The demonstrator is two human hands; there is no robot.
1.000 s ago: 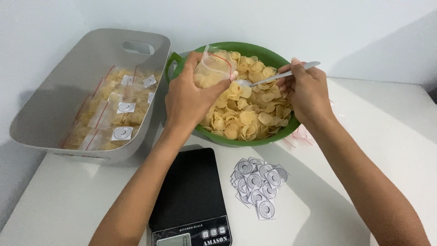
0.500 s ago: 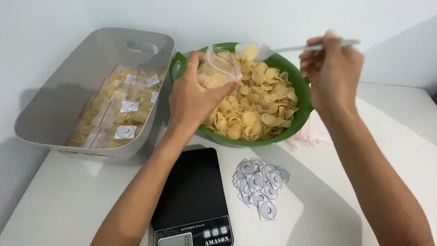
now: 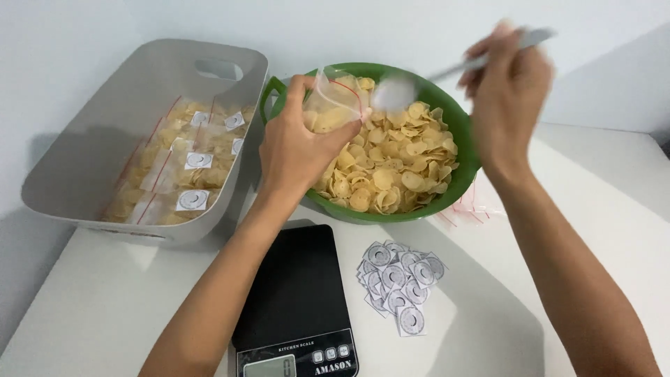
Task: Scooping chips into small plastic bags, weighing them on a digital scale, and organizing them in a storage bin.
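Observation:
My left hand point(image 3: 296, 150) holds a small clear zip bag point(image 3: 333, 101) with a red seal, partly filled with pale yellow chips, over the near-left side of a green bowl point(image 3: 457, 183). The bowl is heaped with round yellow chips point(image 3: 391, 167). My right hand point(image 3: 508, 94) grips a metal spoon point(image 3: 453, 70) by its handle, raised above the bowl. The spoon's head is blurred, just right of the bag's mouth.
A grey plastic tub point(image 3: 105, 139) at the left holds several filled, labelled bags of chips point(image 3: 185, 164). A black kitchen scale point(image 3: 296, 300) sits in front of the bowl. A pile of round-printed paper labels point(image 3: 399, 283) lies beside it. Empty zip bags point(image 3: 471, 206) peek from behind the bowl.
My right hand lifted the spoon out of the chips, raised it above the bowl, and now swings its head down toward the bag's mouth. The left hand and bag stayed nearly still.

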